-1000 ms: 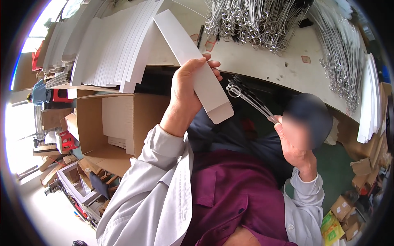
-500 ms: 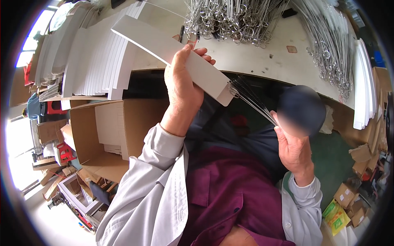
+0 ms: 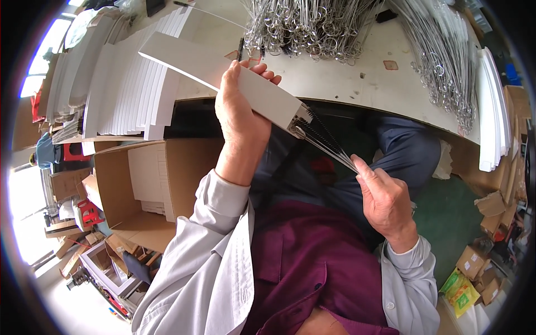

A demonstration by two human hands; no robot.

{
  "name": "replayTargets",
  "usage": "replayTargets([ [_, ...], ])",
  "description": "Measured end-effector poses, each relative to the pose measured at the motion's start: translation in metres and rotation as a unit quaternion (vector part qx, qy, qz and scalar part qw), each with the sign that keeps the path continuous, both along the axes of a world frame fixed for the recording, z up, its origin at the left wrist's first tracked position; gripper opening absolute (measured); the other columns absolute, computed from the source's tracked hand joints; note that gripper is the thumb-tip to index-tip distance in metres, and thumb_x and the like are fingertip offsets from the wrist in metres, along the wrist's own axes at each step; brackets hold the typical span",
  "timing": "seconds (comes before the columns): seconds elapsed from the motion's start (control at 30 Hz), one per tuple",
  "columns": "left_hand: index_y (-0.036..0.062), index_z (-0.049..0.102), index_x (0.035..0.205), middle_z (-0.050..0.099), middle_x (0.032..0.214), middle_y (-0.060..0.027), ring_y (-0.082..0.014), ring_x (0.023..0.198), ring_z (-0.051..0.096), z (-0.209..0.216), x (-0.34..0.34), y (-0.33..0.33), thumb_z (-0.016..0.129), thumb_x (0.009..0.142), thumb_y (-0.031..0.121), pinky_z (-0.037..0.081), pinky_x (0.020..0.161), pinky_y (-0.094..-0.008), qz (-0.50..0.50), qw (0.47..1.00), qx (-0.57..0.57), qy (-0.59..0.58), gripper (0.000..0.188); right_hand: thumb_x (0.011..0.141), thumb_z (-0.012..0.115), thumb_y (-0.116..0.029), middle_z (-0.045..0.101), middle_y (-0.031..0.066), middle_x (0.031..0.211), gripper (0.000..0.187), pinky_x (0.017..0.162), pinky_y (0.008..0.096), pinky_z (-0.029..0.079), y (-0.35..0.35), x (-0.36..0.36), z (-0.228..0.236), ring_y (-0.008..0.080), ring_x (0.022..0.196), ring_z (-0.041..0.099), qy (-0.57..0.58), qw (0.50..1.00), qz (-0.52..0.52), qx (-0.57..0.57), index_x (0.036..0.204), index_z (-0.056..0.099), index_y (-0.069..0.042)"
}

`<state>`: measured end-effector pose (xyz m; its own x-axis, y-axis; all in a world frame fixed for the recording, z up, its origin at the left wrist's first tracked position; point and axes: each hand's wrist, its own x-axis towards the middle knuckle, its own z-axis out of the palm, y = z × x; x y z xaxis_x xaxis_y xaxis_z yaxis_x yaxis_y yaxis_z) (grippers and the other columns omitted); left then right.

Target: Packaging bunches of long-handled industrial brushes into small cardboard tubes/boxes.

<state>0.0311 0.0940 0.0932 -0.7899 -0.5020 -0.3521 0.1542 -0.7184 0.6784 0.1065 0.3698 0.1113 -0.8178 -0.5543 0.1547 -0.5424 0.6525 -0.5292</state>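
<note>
My left hand (image 3: 244, 125) is wrapped around a long, narrow white box (image 3: 271, 99), held slanting over the table's near edge. Its lower right end is open. A small bundle of thin wire cleaning brushes (image 3: 328, 144), some with black bristles, has its ringed ends in the mouth of that box. My right hand (image 3: 387, 201) pinches the other end of the bundle between thumb and fingers. How far the brushes reach inside is hidden by the box wall.
Beyond my hands, the pale table (image 3: 335, 84) carries a heap of ringed wire brushes (image 3: 312, 25) and another pile (image 3: 446, 72) at right. Flat white boxes (image 3: 131, 84) stand in a row at left, more (image 3: 493, 111) at far right. A carton (image 3: 192, 187) sits left of my forearm.
My right hand has moved left and a little up with the brushes, and their ringed ends have entered the open box end. The box has shifted slightly left.
</note>
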Motion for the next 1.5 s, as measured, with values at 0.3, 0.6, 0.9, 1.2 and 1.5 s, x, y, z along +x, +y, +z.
replayTargets([
  [0.3, -0.0015, 0.056, 0.115, 0.066, 0.102, -0.0198, -0.0285, 0.087, 0.065, -0.005, 0.001, -0.004, 0.062, 0.099, 0.025, 0.057, 0.089, -0.0471, -0.036, 0.999, 0.010, 0.018, 0.031, 0.095, 0.069, -0.006, 0.065, 0.0140, 0.075, 0.037, 0.055, 0.0407, 0.051, -0.001, -0.005, -0.003, 0.0335, 0.062, 0.065, -0.074, 0.995, -0.005, -0.060, 0.132, 0.067, -0.006],
  [0.6, -0.0031, 0.060, 0.115, 0.063, 0.099, -0.0173, -0.0266, 0.087, 0.063, -0.007, 0.001, -0.006, 0.064, 0.097, 0.025, 0.056, 0.090, -0.0451, -0.093, 0.995, 0.019, 0.003, 0.034, 0.098, 0.064, -0.004, 0.073, 0.0250, 0.099, 0.026, 0.071, 0.0354, 0.056, 0.010, -0.031, 0.001, 0.0363, 0.080, 0.072, -0.206, 0.972, 0.027, -0.113, 0.123, 0.070, 0.002],
  [0.9, -0.0025, 0.056, 0.116, 0.064, 0.102, -0.0207, -0.0275, 0.085, 0.065, -0.009, -0.003, -0.006, 0.059, 0.100, 0.024, 0.059, 0.084, -0.0467, -0.056, 0.998, -0.002, -0.018, 0.032, 0.099, 0.064, -0.003, 0.073, 0.0250, 0.094, 0.024, 0.070, 0.0319, 0.055, 0.015, -0.042, 0.008, 0.0331, 0.077, 0.073, -0.248, 0.963, 0.034, -0.095, 0.121, 0.069, 0.004],
  [1.2, -0.0016, 0.054, 0.120, 0.064, 0.103, -0.0207, -0.0277, 0.086, 0.065, -0.013, -0.002, -0.008, 0.059, 0.101, 0.025, 0.059, 0.084, -0.0474, -0.090, 0.996, -0.007, -0.006, 0.033, 0.098, 0.065, -0.004, 0.073, 0.0233, 0.096, 0.025, 0.070, 0.0340, 0.055, 0.015, -0.041, 0.000, 0.0341, 0.078, 0.072, -0.223, 0.968, 0.031, -0.109, 0.121, 0.069, 0.002],
  [1.5, -0.0007, 0.055, 0.117, 0.063, 0.100, -0.0174, -0.0290, 0.088, 0.065, -0.009, 0.001, -0.008, 0.058, 0.101, 0.027, 0.056, 0.090, -0.0499, -0.035, 0.999, 0.005, -0.028, 0.032, 0.097, 0.066, -0.005, 0.073, 0.0194, 0.092, 0.026, 0.067, 0.0387, 0.056, 0.009, -0.029, -0.015, 0.0357, 0.078, 0.071, -0.134, 0.988, 0.010, -0.078, 0.123, 0.071, -0.003],
])
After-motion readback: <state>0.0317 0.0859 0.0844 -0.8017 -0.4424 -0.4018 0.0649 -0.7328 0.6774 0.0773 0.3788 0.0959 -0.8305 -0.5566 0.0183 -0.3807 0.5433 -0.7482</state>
